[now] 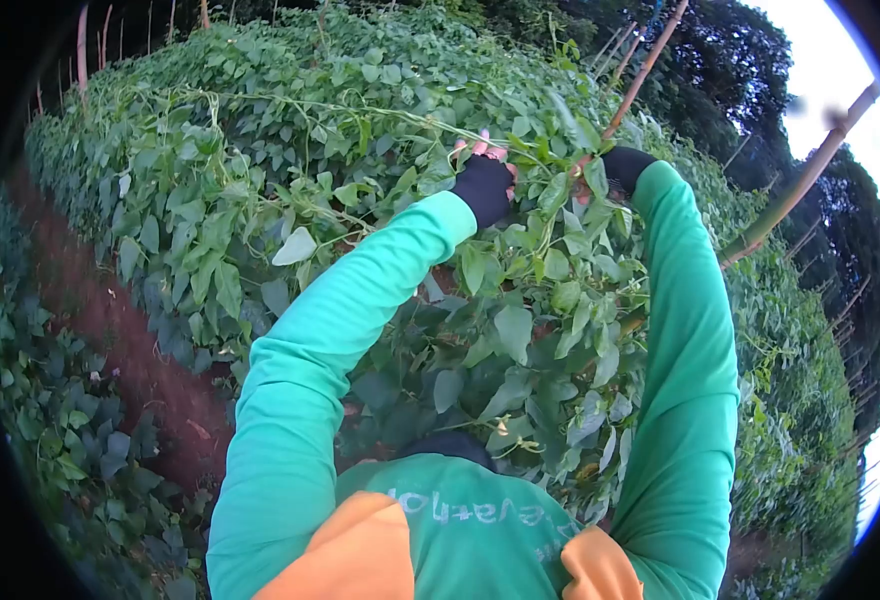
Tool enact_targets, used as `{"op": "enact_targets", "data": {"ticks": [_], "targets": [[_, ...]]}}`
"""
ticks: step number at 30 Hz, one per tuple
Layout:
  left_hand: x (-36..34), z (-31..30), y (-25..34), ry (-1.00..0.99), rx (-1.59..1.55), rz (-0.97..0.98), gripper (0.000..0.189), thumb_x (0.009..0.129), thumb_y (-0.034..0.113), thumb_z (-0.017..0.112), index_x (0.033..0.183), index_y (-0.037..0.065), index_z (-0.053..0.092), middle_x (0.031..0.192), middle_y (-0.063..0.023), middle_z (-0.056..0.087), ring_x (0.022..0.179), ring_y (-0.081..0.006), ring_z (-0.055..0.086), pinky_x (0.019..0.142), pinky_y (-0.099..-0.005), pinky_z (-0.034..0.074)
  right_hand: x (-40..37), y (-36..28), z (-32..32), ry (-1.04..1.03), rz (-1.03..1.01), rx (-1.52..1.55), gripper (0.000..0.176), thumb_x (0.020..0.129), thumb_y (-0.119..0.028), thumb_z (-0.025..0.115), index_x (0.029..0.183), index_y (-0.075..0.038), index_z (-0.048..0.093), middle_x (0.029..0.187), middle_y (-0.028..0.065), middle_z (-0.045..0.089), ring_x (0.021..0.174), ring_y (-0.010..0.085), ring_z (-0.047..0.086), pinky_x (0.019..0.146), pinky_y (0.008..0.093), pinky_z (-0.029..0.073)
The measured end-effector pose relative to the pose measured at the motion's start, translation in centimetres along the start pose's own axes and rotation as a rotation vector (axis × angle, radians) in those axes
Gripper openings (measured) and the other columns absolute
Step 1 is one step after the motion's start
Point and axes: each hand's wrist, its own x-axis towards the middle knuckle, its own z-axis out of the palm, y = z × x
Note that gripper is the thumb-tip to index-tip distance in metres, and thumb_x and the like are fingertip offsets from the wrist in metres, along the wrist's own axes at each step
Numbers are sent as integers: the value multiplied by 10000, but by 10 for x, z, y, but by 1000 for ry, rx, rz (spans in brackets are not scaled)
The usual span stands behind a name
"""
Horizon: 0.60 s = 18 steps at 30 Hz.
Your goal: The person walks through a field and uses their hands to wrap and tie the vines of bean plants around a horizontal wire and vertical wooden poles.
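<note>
My left hand [485, 182], in a dark fingerless glove, reaches up into the leaves, its bare fingertips curled around a long green vine [400, 112]. This vine stretches from the left across the top of the foliage to my hands. To the right, my right hand [600, 178], gloved the same way, is bent inward, its fingers closed among leafy stems of the vine. Leaves cover part of those fingers. Between and below both hands hangs a tangle of broad green leaves [513, 330].
A slanted wooden pole [650, 65] rises just behind my right hand, and a thicker pole [800, 190] leans farther right. Dense climbing plants [290, 60] spread ahead. A bare soil path [175, 400] runs along the left. Trees [730, 60] stand behind at right.
</note>
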Motion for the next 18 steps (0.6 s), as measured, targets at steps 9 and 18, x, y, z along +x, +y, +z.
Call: {"op": "enact_targets", "data": {"ticks": [9, 18], "targets": [[-24, -117, -50, -633, -1246, -267, 627, 829, 71, 570, 1393, 58, 297, 961, -129, 648, 614, -156, 627, 570, -283, 547, -34, -7, 20, 327, -467, -492, 226, 883, -63, 468, 1008, -23, 653, 892, 94, 668, 733, 193, 618, 696, 303, 483], [-34, -168, -48, -478, -879, -180, 393, 784, 43, 577, 1177, 33, 584, 809, -69, 646, 636, -95, 582, 605, -250, 496, -100, 23, 80, 957, -574, -1077, 126, 804, -135, 583, 768, -21, 625, 750, 176, 623, 703, 309, 620, 653, 357, 492]]}}
